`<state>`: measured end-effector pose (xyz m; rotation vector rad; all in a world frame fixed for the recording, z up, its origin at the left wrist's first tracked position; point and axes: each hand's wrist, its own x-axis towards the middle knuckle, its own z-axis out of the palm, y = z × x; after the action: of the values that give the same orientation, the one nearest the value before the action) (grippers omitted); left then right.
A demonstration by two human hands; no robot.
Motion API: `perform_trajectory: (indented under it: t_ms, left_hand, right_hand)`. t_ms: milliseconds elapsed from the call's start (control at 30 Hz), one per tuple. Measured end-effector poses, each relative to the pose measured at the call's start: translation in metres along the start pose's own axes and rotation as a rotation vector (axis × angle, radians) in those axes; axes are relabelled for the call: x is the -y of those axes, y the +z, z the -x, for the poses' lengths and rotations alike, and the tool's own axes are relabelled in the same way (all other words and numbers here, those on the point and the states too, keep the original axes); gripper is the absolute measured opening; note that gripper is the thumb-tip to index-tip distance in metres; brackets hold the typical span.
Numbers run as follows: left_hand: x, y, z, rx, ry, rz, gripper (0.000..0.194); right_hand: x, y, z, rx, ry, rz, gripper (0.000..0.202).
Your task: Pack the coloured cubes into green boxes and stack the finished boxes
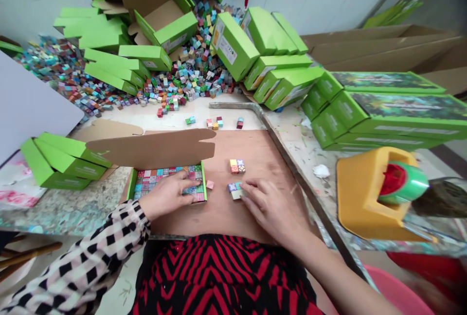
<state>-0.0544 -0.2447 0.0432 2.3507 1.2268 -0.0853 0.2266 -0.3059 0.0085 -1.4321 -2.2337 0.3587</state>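
Observation:
An open green box (205, 182) with its cardboard flap raised holds rows of small patterned cubes (148, 181). My left hand (171, 194) lies over the box with its fingers spread on the cubes. A pink cube (209, 185) sits just outside the box's right edge. My right hand (268, 203) touches a small group of cubes (235, 190) on the brown board, its fingertips at their right side; whether it grips one is hard to tell. Just behind them stands another group of cubes (237, 166), yellow, orange and white.
Loose cubes (193, 72) are heaped at the back, with green boxes (233, 45) around them. More boxes (394, 106) are stacked at right, near a yellow tape dispenser (353, 198). A metal bar (292, 159) edges the board (251, 145). Green boxes (65, 162) lie left.

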Motion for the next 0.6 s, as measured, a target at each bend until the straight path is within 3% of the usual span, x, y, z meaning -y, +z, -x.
perform_trajectory:
  t_ms: [133, 267, 333, 400, 467, 600]
  left_hand:
    - [0.006, 0.002, -0.001, 0.034, -0.002, -0.003, 0.039]
    - [0.009, -0.001, -0.001, 0.025, 0.054, 0.075, 0.036]
    - [0.005, -0.007, 0.0, -0.041, 0.069, 0.091, 0.033]
    - [-0.008, -0.014, 0.0, -0.162, 0.075, 0.007, 0.031]
    - [-0.027, -0.019, -0.003, -0.263, 0.127, -0.148, 0.031]
    - [-0.059, -0.014, -0.023, -0.19, 0.242, -0.355, 0.025]
  right_hand:
    - [-0.001, 0.001, 0.0, 0.026, 0.056, 0.02, 0.029]
    - [0.005, 0.011, -0.01, 0.13, 0.085, 0.064, 0.054]
    - [0.008, 0.016, -0.014, 0.184, 0.099, 0.048, 0.047]
    - [0.009, 0.018, -0.016, 0.21, 0.107, 0.002, 0.037]
    - [0.008, 0.013, -0.014, 0.213, 0.106, -0.038, 0.042]
    - [-0.009, -0.019, 0.0, 0.158, 0.138, 0.018, 0.059]
